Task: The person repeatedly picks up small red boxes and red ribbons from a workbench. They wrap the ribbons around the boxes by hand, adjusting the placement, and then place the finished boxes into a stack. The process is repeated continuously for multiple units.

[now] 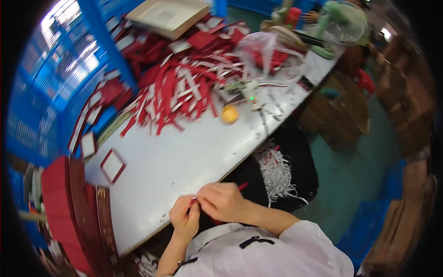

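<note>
Close to the table's near edge, my left hand (pixel 183 219) and my right hand (pixel 222 203) meet fingertip to fingertip. Both are closed in a pinch on a narrow red strip (pixel 194 200), of which only a little shows between them; the fingers cover the rest. A bit of red also sticks out beyond my right hand. Farther back on the white table (pixel 161 157) lies a big loose heap of red and white strips (pixel 180 90). A small red-edged frame with a white middle (pixel 113 165) lies to the left of my hands.
Dark red box-like pieces (pixel 69 207) stand at the left table end. Behind the heap sits an open cream box (pixel 168 16). A round yellow item (pixel 229 114) and a clear plastic bag (pixel 263 53) rest on the table. White strip waste (pixel 277 175) fills a black container at right.
</note>
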`<act>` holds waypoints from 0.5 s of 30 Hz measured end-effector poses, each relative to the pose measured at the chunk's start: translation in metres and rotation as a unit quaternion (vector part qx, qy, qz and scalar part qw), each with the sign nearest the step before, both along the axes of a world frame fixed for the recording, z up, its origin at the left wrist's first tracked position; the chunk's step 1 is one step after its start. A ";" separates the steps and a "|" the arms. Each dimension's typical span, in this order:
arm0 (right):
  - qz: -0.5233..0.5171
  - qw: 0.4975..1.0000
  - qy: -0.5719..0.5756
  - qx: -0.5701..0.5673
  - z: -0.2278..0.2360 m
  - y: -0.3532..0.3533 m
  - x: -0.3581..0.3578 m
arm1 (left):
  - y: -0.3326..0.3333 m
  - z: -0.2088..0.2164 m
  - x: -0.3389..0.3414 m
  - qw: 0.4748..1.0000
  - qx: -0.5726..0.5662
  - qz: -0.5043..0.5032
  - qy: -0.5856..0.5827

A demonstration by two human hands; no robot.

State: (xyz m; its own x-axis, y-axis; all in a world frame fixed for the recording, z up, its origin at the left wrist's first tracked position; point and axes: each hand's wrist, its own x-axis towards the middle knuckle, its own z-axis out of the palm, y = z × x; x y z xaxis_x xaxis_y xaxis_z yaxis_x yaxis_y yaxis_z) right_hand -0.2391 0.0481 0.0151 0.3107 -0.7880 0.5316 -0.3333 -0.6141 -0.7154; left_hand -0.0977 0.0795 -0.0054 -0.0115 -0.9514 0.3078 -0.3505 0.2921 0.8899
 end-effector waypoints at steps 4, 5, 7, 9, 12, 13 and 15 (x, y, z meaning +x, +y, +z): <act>0.008 0.862 -0.354 0.363 -0.024 0.010 -0.013 | 0.003 -0.014 -0.014 0.952 0.065 -0.008 0.299; 0.030 0.775 -0.457 0.435 -0.033 0.007 -0.022 | 0.004 -0.016 -0.018 0.898 0.105 0.008 0.427; -0.008 0.663 -0.606 0.440 -0.047 0.007 -0.036 | 0.006 -0.018 -0.010 0.860 0.135 0.021 0.493; -0.056 0.579 -0.686 0.437 -0.060 0.004 -0.056 | 0.009 -0.021 0.004 0.829 0.149 0.031 0.538; -0.104 0.577 -0.707 0.397 -0.102 0.002 -0.094 | 0.015 -0.030 0.033 0.819 0.141 0.055 0.554; -0.127 0.576 -0.709 0.387 -0.117 0.005 -0.110 | 0.015 -0.029 0.039 0.811 0.154 0.079 0.560; -0.226 0.549 -0.716 0.367 -0.140 0.005 -0.136 | 0.019 -0.035 0.061 0.809 0.131 0.136 0.557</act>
